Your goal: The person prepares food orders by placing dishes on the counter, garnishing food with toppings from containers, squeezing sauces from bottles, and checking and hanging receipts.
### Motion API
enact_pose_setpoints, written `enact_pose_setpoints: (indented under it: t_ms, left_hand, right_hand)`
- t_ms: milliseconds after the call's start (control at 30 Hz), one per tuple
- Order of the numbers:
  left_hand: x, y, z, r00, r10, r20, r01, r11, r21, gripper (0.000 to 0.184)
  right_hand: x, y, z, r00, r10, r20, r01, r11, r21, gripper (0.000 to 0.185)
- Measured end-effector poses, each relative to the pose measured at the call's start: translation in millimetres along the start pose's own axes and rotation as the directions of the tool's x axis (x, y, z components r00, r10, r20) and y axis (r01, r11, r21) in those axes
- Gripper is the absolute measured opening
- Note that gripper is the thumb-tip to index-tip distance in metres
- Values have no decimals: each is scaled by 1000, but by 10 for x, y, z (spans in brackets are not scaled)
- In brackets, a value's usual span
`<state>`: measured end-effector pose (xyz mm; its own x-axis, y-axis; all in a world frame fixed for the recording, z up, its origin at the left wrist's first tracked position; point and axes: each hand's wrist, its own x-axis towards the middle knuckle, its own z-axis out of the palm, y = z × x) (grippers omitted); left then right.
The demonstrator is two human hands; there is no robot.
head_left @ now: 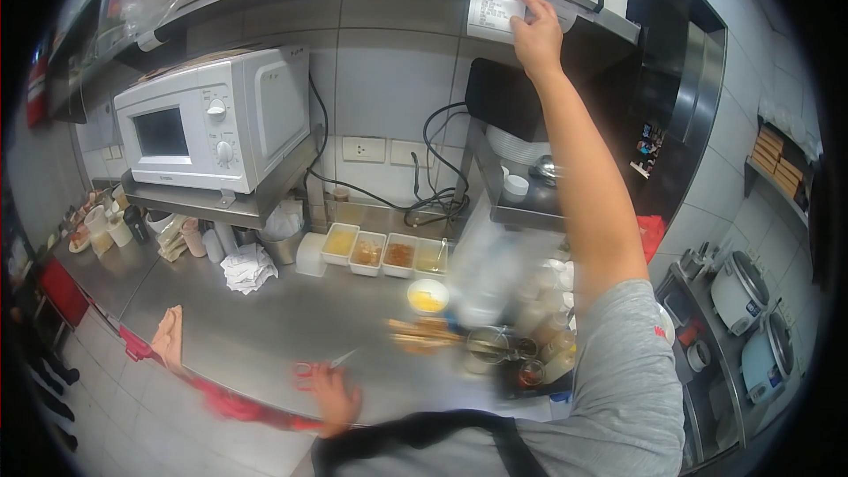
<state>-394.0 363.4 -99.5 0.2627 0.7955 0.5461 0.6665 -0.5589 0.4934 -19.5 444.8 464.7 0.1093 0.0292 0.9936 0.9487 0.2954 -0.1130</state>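
Note:
High up, my right hand (541, 35) reaches to a printed paper slip (491, 11) hanging from the front of the overhead shelf. Its index finger is stretched upward and the thumb is apart from it, both at the slip's right edge. Low on the steel counter, my left hand (336, 399) lies with its fingers spread beside a pair of red-handled scissors (305, 376). The fingertips overlap the handles, slightly blurred. A white bowl with yellow contents (428, 297) and some brown wooden-looking sticks (422, 334) are farther right on the counter.
A white microwave (212, 119) sits on a wall bracket at left. Several white food tubs (367, 252) line the counter's back. Blurred bottles and jars (539, 340) crowd the right side. Crumpled white paper (249, 268) lies left of the tubs. Rice cookers (740, 291) stand far right.

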Motion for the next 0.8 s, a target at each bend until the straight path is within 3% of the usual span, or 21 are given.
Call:
enact_pose_setpoints:
  t_ms: [267, 467, 800]
  left_hand:
    - [-4, 18, -2, 1000, 2, -11, -2, 1000, 1, 52]
    - [-3, -24, 19, 1000, 8, -11, -8, 1000, 14, 52]
    - [4, 17, -11, 1000, 4, -13, -5, 1000, -13, 53]
  right_hand:
    - [-11, 12, 8, 999, 25, 29, -24, 1000, -11, 51]
    - [0, 2, 28, 1000, -14, 17, 17, 982, -187, 54]
    - [-58, -93, 2, 997, -5, 75, 16, 988, -155, 61]
